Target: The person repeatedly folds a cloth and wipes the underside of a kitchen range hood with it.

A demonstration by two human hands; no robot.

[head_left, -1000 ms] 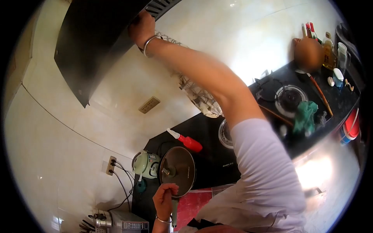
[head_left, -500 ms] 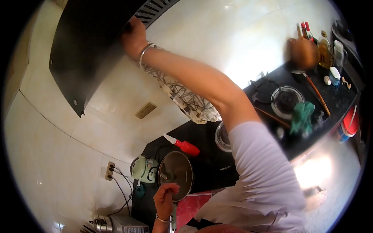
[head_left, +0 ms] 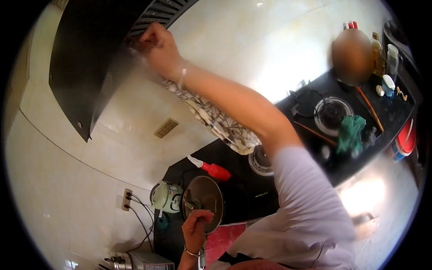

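My right hand [head_left: 161,51] is raised at the lower edge of the black range hood [head_left: 90,58], beside its slatted vent [head_left: 164,10]. Its fingers are curled around a patterned cloth [head_left: 220,121], which hangs down behind my forearm; the part within the grip is mostly hidden. Low in the view, my left hand [head_left: 194,231] is held above the near rim of a pan with a glass lid [head_left: 210,198]. Its fingers are loosely curled together and nothing shows in them.
A red spray bottle [head_left: 216,171] and a green rice cooker [head_left: 166,197] stand by the pan. Across the black stove lie a green cloth [head_left: 352,135] and a wooden-handled tool [head_left: 370,109]. An oil bottle [head_left: 377,56] and a round brown pan [head_left: 352,57] are at the back right.
My right hand has shifted slightly down and right along the hood's edge, bringing the hanging cloth with it. My left hand has barely moved.
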